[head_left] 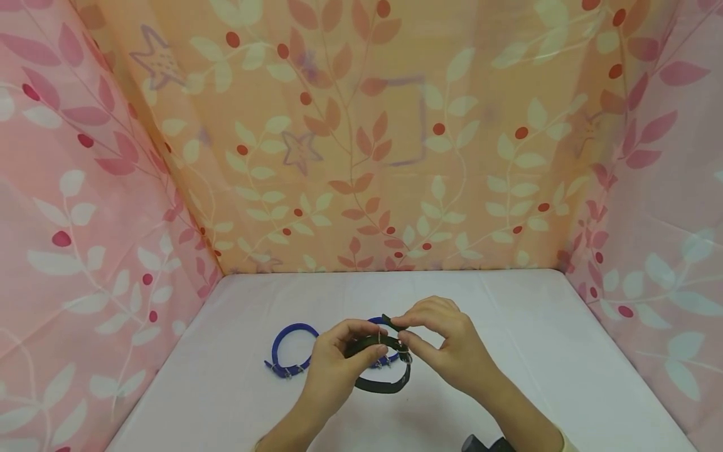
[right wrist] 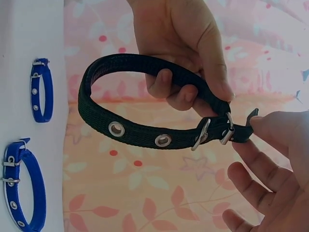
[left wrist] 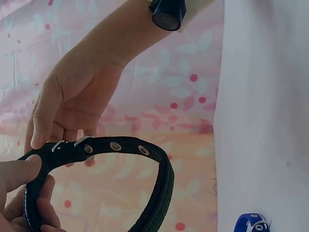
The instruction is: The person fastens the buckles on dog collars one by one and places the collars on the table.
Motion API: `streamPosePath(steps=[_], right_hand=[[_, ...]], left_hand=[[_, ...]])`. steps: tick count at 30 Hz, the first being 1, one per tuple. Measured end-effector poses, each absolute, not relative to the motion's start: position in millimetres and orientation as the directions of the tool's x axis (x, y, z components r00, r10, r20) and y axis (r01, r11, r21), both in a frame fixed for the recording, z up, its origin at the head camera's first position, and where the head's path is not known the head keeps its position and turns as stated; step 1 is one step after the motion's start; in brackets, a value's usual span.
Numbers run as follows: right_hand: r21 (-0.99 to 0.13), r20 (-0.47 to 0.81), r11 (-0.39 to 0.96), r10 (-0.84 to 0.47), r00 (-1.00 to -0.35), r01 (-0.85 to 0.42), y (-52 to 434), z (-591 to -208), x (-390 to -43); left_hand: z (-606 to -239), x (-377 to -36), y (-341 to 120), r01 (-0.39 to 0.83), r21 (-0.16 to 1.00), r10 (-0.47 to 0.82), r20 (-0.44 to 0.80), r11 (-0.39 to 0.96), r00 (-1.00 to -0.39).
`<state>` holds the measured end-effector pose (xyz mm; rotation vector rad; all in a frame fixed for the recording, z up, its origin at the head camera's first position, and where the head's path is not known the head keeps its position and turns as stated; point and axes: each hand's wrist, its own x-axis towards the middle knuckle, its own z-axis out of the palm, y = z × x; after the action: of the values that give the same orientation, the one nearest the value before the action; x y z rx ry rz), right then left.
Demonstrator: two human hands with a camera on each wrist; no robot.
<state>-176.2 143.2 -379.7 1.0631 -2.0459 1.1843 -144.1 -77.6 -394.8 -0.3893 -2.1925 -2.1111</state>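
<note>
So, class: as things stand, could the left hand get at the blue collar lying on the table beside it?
Probably not at once: the left hand grips the black collar. The blue collar lies uncovered close by, so once freed, likely yes.

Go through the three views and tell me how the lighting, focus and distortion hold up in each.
Head view: even, soft light, faint shadows under the hands, wide-angle bend at the fabric walls; the black collar looks small but clear. Left wrist view: the left hand's fingers blur at the near edge, the right hand is sharp. Right wrist view: collar eyelets and buckle crisp, the white table washes out.
</note>
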Motion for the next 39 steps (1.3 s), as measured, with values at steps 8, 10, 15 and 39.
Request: streamPosePath(steps=[8,10,15,39], right_hand=[[-0.428,0.766,0.289,-0.387,-0.513,-0.856,144.7,-379.0,-176.4],[-0.427,0.759,0.286,-0.401,-0.512,-0.858,145.0,-378.7,-176.3],[-0.412,0.754,0.289,-0.424,-0.501,-0.864,145.4,-376.9,-175.6],[-0.421,0.673,0.346,-0.500,-0.545,-0.838,143.8,-380.4,-171.2]], left_hand=[[-395.2,-145.3,-78.2,0.289,0.957,0.102,0.287,0.004,-0.952],[-395.7,-145.4,-78.4,0.289,0.957,0.099,0.288,-0.004,-0.953],[-395.2,-144.9,-80.0,0.299,0.954,0.090,0.297,0.007,-0.950],[-395.8,-142.3,-81.3,0.356,0.930,0.121,0.344,0.096,-0.931]])
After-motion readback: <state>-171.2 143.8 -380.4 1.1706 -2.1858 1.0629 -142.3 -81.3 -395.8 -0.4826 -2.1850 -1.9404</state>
